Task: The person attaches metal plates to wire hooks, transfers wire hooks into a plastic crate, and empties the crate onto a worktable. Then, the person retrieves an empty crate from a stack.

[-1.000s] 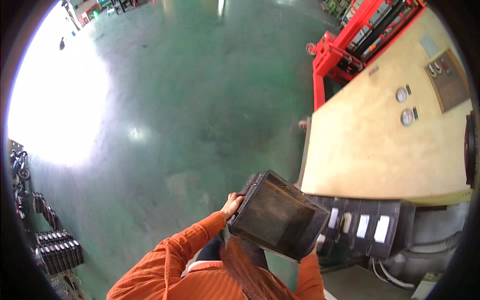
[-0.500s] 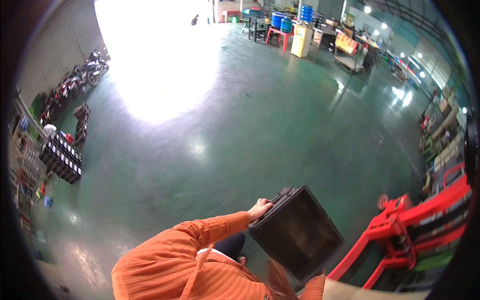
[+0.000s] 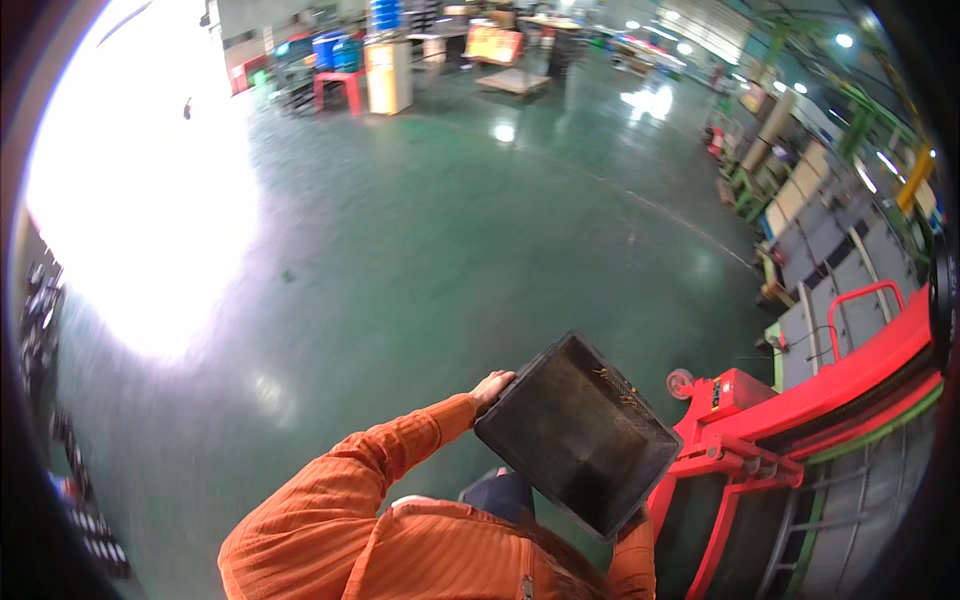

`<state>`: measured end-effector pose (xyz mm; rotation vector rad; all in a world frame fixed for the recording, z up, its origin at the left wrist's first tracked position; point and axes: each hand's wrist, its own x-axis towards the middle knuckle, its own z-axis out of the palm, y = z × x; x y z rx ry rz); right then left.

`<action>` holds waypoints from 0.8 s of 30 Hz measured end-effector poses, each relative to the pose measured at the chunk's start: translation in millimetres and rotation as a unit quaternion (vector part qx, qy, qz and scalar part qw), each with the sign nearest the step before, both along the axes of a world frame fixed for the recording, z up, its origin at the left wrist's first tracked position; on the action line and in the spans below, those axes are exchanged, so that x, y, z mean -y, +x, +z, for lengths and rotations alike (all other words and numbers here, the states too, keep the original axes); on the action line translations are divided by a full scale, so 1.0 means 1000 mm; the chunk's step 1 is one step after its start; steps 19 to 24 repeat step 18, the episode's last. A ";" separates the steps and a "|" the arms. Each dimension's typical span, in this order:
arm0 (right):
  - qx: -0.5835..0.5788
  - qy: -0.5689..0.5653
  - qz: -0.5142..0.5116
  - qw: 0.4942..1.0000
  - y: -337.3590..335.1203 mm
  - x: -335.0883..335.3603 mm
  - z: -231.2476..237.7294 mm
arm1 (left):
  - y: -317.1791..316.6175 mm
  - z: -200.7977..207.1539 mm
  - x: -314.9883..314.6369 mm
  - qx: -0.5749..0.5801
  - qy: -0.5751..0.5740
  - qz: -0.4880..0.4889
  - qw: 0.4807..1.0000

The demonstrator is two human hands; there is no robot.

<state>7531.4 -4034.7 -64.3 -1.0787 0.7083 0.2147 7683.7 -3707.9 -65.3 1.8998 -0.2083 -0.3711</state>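
Observation:
A black plastic crate [image 3: 570, 440] is held in front of me, tilted, so that I look into its dark, scuffed inside. Along its far right inner wall run some small yellowish marks or bits [image 3: 622, 388], too small to name. My left hand [image 3: 493, 389] grips the crate's left rim, its fingers wrapped over the edge. At the lower right corner my right hand [image 3: 632, 522] holds the opposite side; most of its fingers are hidden behind the crate. Both arms are in orange ribbed sleeves.
Close on my right stands a red lifting machine [image 3: 740, 400] with a small wheel and long legs. Grey panels [image 3: 850, 265] lean beyond it. A yellow-white cabinet [image 3: 388, 77], a red stool [image 3: 338, 92] and a cart [image 3: 512, 80] stand far ahead. Green floor [image 3: 430, 230] stretches between.
My view has swung to the right, bringing the red machine and panels further in. The crate, still in both hands, is turned so that more of its inside shows.

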 end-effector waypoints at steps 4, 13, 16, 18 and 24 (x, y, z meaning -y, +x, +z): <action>-0.037 -0.033 -0.017 0.999 0.160 0.081 -0.036 | 0.203 -0.051 0.072 -0.394 -0.248 0.017 0.885; -0.045 -0.038 0.141 0.988 0.632 0.176 -0.057 | 0.560 -0.006 0.090 -0.412 -0.390 0.162 0.807; 0.057 0.053 0.167 0.983 0.832 0.211 -0.091 | 0.742 -0.017 0.117 -0.383 -0.443 0.130 0.800; 0.064 0.107 0.142 0.982 0.877 0.191 -0.161 | 0.824 -0.081 0.096 -0.394 -0.425 0.157 0.799; 0.064 0.107 0.142 0.982 0.877 0.191 -0.161 | 0.824 -0.081 0.096 -0.394 -0.425 0.157 0.799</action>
